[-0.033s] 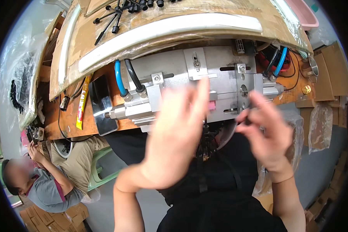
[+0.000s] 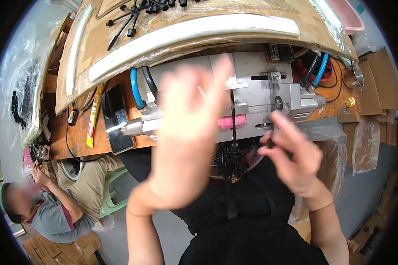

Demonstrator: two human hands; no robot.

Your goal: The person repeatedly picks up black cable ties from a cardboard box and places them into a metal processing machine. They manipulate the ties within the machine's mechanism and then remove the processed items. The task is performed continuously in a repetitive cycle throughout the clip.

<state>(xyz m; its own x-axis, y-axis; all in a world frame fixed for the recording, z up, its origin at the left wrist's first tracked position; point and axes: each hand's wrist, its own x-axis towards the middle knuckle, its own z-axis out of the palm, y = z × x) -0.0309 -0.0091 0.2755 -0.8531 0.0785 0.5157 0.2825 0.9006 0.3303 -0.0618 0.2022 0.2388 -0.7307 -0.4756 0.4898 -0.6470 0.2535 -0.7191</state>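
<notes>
My left hand (image 2: 185,128) is raised over the left half of a grey metal fixture (image 2: 252,95), its fingers smeared by motion. To the right, my right hand (image 2: 294,154) pinches a small dark part (image 2: 272,140) near the fixture's front edge; its shape is blurred. Between the hands, a pink cylinder (image 2: 232,122) lies across the fixture. A thin black rod (image 2: 233,110) crosses in front of it, running toward my body. Below the fixture edge, a bowl (image 2: 255,164) in my lap contains several black rods (image 2: 221,155).
Beyond the fixture rises a cardboard-covered shelf (image 2: 199,66) bearing black rod parts (image 2: 131,22). Blue hoses (image 2: 135,88) join the fixture. A phone (image 2: 117,119) and yellow packet (image 2: 93,117) lie left on the wooden bench. A seated person (image 2: 59,210) works at far left; cartons (image 2: 378,84) stand right.
My left hand has moved up and left, uncovering more of the pink cylinder and the black rod. The right hand has shifted left and slightly down, still pinching the dark part.
</notes>
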